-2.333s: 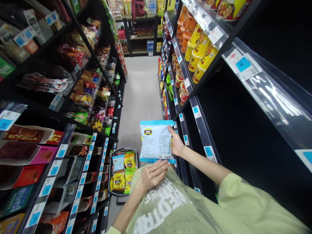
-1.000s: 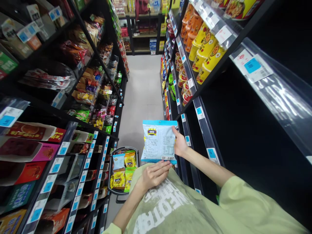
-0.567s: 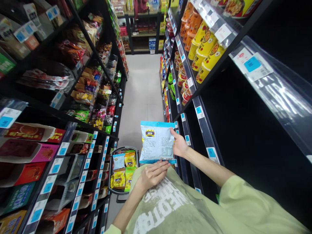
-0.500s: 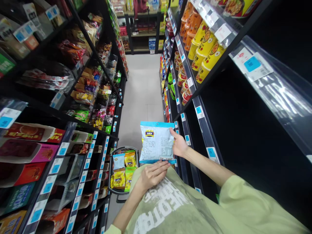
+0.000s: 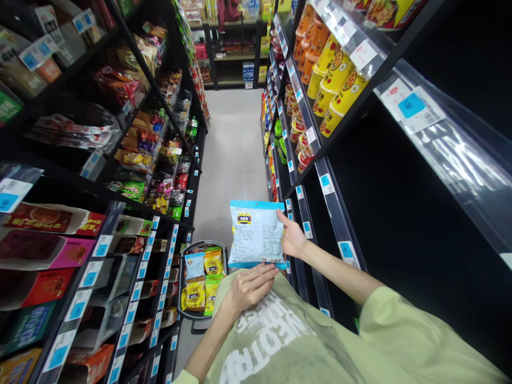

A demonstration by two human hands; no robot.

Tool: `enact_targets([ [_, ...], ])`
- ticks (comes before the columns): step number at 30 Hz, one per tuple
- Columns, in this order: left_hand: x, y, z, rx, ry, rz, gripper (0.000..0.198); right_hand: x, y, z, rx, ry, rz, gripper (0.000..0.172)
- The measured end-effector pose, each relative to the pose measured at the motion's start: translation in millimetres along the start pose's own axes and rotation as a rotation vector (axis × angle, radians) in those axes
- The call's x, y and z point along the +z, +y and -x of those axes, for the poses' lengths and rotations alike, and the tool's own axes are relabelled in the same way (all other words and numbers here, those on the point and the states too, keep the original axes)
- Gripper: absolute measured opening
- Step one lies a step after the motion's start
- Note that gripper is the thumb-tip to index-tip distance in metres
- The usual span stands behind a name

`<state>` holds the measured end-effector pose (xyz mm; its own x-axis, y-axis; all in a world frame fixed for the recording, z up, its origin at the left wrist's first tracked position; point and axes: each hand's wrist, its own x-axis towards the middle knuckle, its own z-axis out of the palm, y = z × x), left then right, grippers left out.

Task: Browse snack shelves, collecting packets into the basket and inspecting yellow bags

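Note:
A light-blue snack bag (image 5: 257, 234) with bright blue end seals is held up before me, its printed back towards me. My right hand (image 5: 293, 234) grips its right edge, thumb on the front and the other fingers partly hidden behind. At the lower seal, my left hand (image 5: 253, 288) lies with fingers together over the edge; its thumb is hidden. Down to the left, a dark shopping basket (image 5: 181, 285) stands on the floor. In it are yellow snack bags (image 5: 196, 294), a green-and-yellow one (image 5: 212, 293) and a smaller-looking light-blue one (image 5: 194, 265).
Shelves of packaged snacks (image 5: 148, 138) line the left side, with boxed goods (image 5: 44, 248) lower down. On the right, black shelves (image 5: 400, 213) hold yellow noodle cups (image 5: 334, 85) higher up. A grey tiled aisle (image 5: 228, 144) runs forward to a shelf at the far end.
The snack bag and both hands stay almost in place. The view shifts very slightly; nothing has been taken or let go.

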<state>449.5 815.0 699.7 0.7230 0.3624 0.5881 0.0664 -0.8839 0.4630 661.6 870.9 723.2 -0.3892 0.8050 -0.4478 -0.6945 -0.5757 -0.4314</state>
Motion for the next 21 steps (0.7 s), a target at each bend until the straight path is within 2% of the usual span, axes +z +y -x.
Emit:
enact_targets([
  [3,-1.3,1,-2,0.027,-0.001,-0.071,0.027,1,0,0,0.004,-0.003,-0.006,0.049],
  [7,-6.3,4,-4,0.042,-0.001,-0.105,0.029,6,-2,2,0.02,0.001,-0.018,0.053],
  [10,-6.5,7,-2,0.034,0.004,-0.221,0.034,10,-2,3,0.041,-0.011,-0.018,0.057],
  [12,-3.1,7,1,-0.04,0.028,-0.354,0.041,10,-2,3,0.058,-0.021,-0.011,0.057],
  [15,4.1,4,5,-0.25,0.113,-0.496,0.059,10,0,4,0.09,-0.032,0.008,0.056],
  [18,7.9,1,5,-0.425,0.172,-0.526,0.08,10,2,4,0.123,-0.076,0.043,0.054],
  [21,9.7,-2,11,-0.503,0.213,-0.419,0.088,8,4,4,0.097,-0.144,0.105,0.055],
])
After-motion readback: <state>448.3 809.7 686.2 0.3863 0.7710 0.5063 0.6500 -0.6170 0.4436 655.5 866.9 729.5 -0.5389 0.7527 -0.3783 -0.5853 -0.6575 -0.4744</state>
